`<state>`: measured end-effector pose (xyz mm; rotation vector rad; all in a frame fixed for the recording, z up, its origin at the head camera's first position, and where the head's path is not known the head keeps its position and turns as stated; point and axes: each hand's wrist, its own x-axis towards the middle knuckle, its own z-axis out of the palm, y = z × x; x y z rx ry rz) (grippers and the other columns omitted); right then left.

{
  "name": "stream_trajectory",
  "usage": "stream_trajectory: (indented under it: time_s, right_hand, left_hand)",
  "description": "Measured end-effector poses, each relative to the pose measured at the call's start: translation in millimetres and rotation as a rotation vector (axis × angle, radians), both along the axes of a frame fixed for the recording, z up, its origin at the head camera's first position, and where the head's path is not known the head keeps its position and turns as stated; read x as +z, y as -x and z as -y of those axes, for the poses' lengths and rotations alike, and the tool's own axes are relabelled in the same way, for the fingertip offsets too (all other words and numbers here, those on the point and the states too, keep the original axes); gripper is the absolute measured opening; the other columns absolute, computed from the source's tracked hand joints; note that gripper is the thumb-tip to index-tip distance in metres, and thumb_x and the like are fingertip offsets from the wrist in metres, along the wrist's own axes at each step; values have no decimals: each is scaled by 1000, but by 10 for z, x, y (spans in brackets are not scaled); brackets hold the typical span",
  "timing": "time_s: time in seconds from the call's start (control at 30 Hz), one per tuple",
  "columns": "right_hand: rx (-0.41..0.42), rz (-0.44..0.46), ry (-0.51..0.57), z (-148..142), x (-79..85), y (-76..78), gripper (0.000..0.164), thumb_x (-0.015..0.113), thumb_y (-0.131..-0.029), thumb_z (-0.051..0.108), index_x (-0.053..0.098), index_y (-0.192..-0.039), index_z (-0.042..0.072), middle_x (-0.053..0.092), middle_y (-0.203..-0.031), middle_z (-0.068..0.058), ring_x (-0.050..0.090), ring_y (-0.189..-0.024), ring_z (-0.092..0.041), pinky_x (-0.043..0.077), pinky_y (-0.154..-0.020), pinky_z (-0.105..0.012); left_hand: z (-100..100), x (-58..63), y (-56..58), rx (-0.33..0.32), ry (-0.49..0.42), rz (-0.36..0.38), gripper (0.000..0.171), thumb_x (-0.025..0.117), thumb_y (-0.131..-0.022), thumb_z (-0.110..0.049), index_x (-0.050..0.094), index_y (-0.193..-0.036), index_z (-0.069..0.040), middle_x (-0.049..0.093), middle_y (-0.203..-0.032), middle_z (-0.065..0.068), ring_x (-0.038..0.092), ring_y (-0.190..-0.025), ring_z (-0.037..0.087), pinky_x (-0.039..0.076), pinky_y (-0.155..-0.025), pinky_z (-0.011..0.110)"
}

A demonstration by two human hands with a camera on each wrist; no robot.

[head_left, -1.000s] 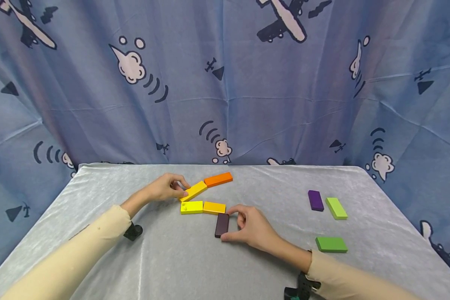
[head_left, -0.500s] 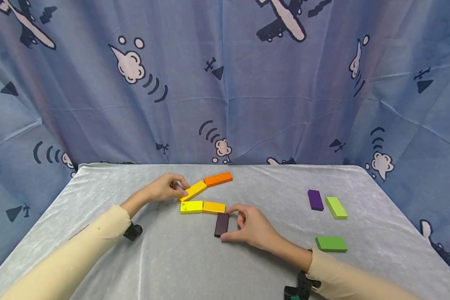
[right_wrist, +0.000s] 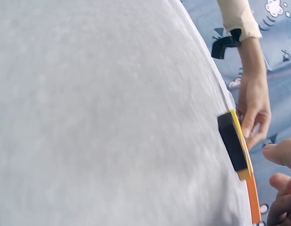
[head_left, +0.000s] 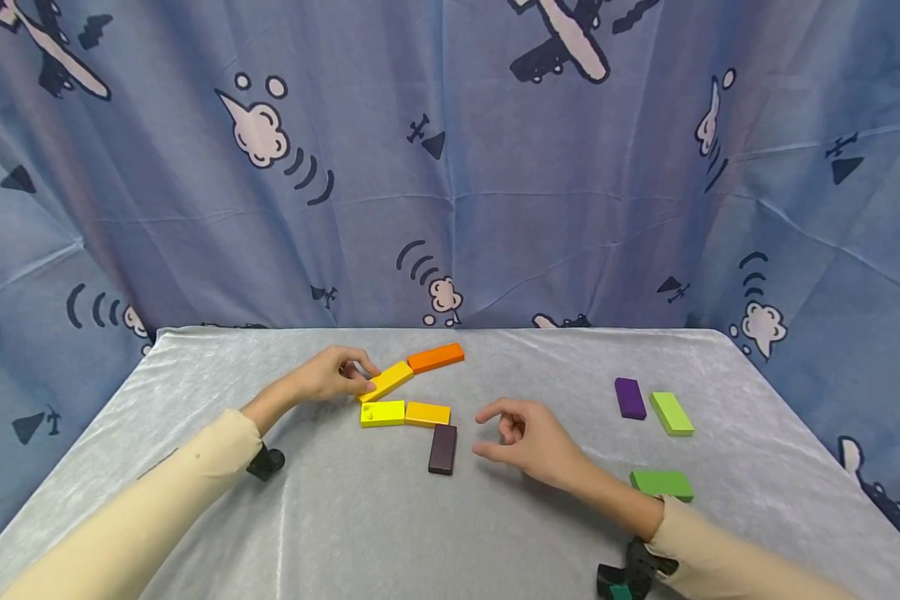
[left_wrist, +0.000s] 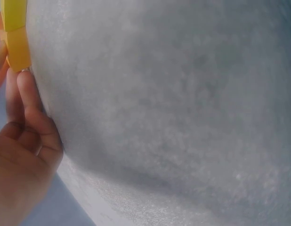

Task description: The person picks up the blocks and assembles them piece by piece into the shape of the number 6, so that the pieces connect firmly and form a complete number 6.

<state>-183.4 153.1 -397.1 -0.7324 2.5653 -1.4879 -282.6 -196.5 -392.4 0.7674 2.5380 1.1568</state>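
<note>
My left hand pinches the near end of a golden-yellow block between thumb and fingers, at the back left of the group. That block's far end meets an orange block. In front lie a bright yellow block and an amber block, end to end. A dark brown block lies lengthwise towards me, touching the amber one's right end. My right hand hovers just right of the dark block, thumb and index finger parted, holding nothing. The right wrist view shows its fingertips at the edge.
On the right side of the table lie a purple block, a lime block and a green block, the last partly behind the right forearm. A grey cloth covers the table. A blue patterned curtain hangs behind it.
The right hand has let go of the dark brown block and moved off to the right. That block stays where it was. My left hand has not visibly moved.
</note>
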Motion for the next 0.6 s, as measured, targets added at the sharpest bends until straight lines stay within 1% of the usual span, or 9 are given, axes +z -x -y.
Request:
stream_trajectory:
  time_s: [0.13,0.2,0.33,0.5,0.6]
  right_hand:
    - [-17,10,13,-136,36,14,22,85,-86,16,73,-100,3,43,-66,3,38,-57,-10,33,-52,-23]
    - [-29,19,20,-211,48,23,21,83,-87,16,73,-99,3,44,-67,3,38,-57,-10,32,-51,-23]
    - [-52,8,37,-371,65,50,20,83,-88,16,73,-99,1,45,-68,2,37,-56,-9,31,-49,-23]
    - [-92,-23,21,-581,84,68,20,82,-89,18,74,-100,3,47,-69,1,37,-56,-8,30,-47,-24]
    - [-88,-51,36,-698,83,74,16,81,-89,15,75,-98,5,48,-69,0,38,-57,-9,30,-47,-26]
  left_hand:
    - [0,1,0,-1,-2,3,17,74,-93,-4,73,-110,2,70,-86,7,60,-73,18,47,-63,30]
    - [1,-1,-1,0,-2,4,18,74,-93,-4,73,-110,2,70,-86,7,61,-73,18,48,-63,30]
    - [-1,-5,2,2,-2,1,18,74,-93,-4,73,-110,2,70,-86,6,60,-73,18,48,-63,30]
    - [-4,-6,2,7,6,0,17,74,-93,-5,73,-110,1,70,-86,6,60,-73,18,47,-64,30]
    - [-7,-2,-3,9,6,0,17,74,-93,-5,73,-110,1,70,-86,6,60,-73,18,47,-64,30]
